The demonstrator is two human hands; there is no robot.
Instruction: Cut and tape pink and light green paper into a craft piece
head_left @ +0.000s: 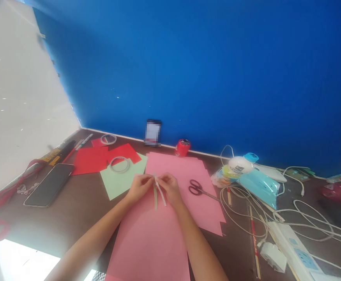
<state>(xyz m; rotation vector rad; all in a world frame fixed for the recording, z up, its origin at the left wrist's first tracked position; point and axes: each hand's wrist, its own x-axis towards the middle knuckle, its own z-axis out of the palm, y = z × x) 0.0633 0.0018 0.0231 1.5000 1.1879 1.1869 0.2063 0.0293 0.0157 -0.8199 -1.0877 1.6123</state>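
Observation:
My left hand [141, 185] and my right hand [168, 187] meet over the pink paper [152, 242], fingertips pinched close together. Between them is a narrow paper strip [161, 192], whose pale ends hang down from the fingers. One end is greenish, the other whitish; whether they are one folded strip or two I cannot tell. Both hands are closed on it, and the fingers cover its upper part. To the right of my right hand lie scissors [196, 187] with dark handles, resting on more pink sheets [179, 166].
Left of my hands are green paper [112, 183], red paper [88, 158], a tape roll [119, 164] and a phone [49, 185]. A red container [183, 147] stands by the blue wall. At right are a white bottle [240, 165], tangled cables [246, 228] and a power strip [294, 246].

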